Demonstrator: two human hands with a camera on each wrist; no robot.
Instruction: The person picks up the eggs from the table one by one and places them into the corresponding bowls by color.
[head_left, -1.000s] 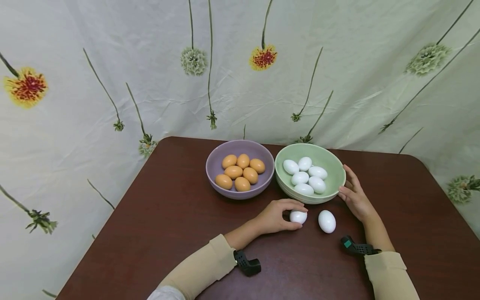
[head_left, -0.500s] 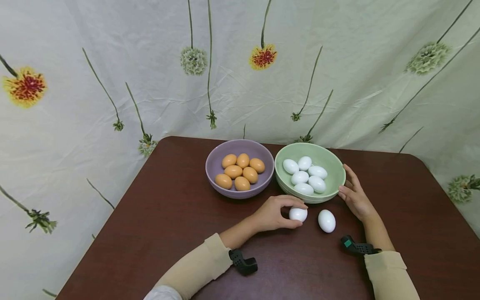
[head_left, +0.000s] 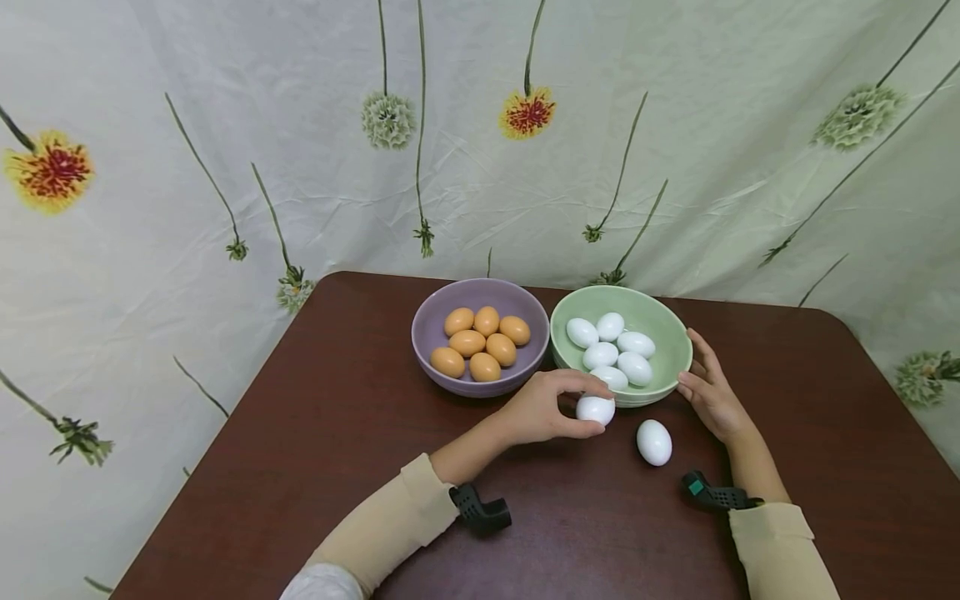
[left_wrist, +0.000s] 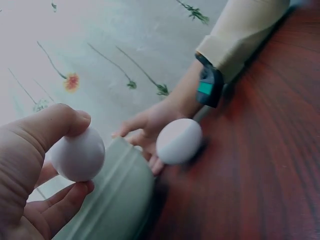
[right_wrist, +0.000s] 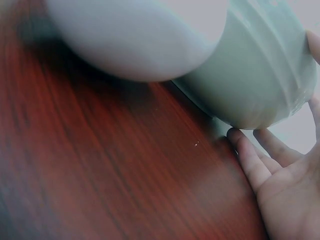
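Observation:
In the head view my left hand (head_left: 542,408) pinches a white egg (head_left: 596,409) between thumb and fingers, just in front of the green bowl (head_left: 671,379). The left wrist view shows this egg (left_wrist: 79,154) raised beside the bowl's outer wall (left_wrist: 120,195). Several white eggs (head_left: 600,356) lie inside the green bowl. My right hand (head_left: 712,398) touches that bowl's right side with spread, fairly straight fingers; in the right wrist view its fingertips (right_wrist: 237,136) meet the wall low down. One more white egg (head_left: 654,442) lies on the table, between my hands.
A purple bowl (head_left: 422,350) holding several brown eggs (head_left: 467,343) stands close to the green bowl's left side. Both are near the back of the dark red-brown table (head_left: 315,433). A flower-printed cloth (head_left: 300,100) hangs behind.
My left hand has lifted the white egg off the table and carried it slightly toward the green bowl's front rim. My right hand has kept its place at the bowl.

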